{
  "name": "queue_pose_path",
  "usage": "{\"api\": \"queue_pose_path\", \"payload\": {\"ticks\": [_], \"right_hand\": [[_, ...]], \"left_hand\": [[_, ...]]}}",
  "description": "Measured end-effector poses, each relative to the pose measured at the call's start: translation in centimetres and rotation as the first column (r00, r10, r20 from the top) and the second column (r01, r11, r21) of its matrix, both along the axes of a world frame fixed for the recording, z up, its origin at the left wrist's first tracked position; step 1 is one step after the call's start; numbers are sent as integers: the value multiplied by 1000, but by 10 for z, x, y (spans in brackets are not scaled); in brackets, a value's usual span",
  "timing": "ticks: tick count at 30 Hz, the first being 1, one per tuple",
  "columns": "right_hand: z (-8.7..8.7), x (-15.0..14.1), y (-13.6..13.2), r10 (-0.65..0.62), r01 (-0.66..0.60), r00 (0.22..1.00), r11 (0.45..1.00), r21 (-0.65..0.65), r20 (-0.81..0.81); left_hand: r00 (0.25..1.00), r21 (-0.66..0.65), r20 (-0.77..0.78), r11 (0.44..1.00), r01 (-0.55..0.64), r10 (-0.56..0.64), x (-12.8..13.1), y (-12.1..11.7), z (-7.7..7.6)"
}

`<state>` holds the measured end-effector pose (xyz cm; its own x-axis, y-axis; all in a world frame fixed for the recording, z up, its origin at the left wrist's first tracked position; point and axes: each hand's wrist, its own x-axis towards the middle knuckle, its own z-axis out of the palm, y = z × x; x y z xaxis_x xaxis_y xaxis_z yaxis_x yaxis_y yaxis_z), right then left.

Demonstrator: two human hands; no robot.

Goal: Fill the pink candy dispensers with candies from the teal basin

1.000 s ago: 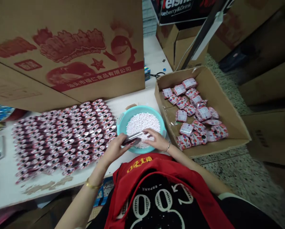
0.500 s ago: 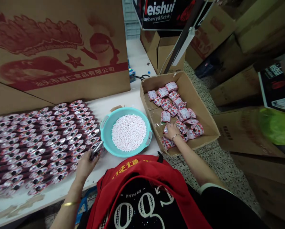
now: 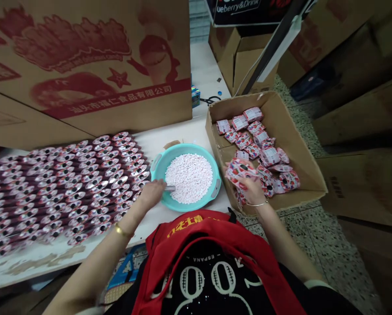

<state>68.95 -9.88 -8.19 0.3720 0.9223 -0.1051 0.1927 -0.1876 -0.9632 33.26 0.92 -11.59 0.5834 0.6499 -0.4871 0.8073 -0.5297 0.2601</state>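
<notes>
My left hand (image 3: 152, 193) is closed on a small metal tool (image 3: 169, 188) whose tip lies at the rim of a teal basin (image 3: 217, 186) full of small white tablets (image 3: 189, 177). My right hand (image 3: 250, 188) is lifted over the near corner of an open cardboard box (image 3: 306, 168) and grips a bunch of red-and-white strawberry-print packets (image 3: 240, 170). More such packets (image 3: 258, 140) lie loose on the box floor. Rows of dark red sachets (image 3: 68, 183) cover the white table (image 3: 179, 131) just left of my left hand.
A large printed carton (image 3: 84, 65) stands behind the sachets and basin. More cardboard boxes (image 3: 238, 57) and a black drink carton (image 3: 245, 8) are stacked at the back and right. Scissors (image 3: 209, 100) lie on the far table. Speckled floor (image 3: 327, 245) is at the right.
My right hand went from the basin to the box and has come up holding packets. My left hand swung left toward the sachets, then returned to the basin's rim with the tool.
</notes>
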Motion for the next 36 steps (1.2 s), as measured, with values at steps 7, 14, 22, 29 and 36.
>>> {"api": "queue_pose_path", "payload": {"ticks": [7,14,22,29,36], "right_hand": [[-20,-59,3,-12,-37,962,984,-172,-274],[-33,-65,0,-26,-8,955,993,-116,-295],[-39,-66,7,51,-51,998,999,1,22],[-45,-80,24,252,-297,906,951,85,340],[-52,-90,27,325,-388,855,918,85,404]], "left_hand": [[991,-163,110,982,91,-73,34,-5,-42],[953,-197,297,980,1,59,90,-34,-72],[819,-214,553,976,-35,151,38,-1,-35],[896,-16,434,994,112,-94,26,23,46],[982,153,6,971,185,-188,85,6,108]]}}
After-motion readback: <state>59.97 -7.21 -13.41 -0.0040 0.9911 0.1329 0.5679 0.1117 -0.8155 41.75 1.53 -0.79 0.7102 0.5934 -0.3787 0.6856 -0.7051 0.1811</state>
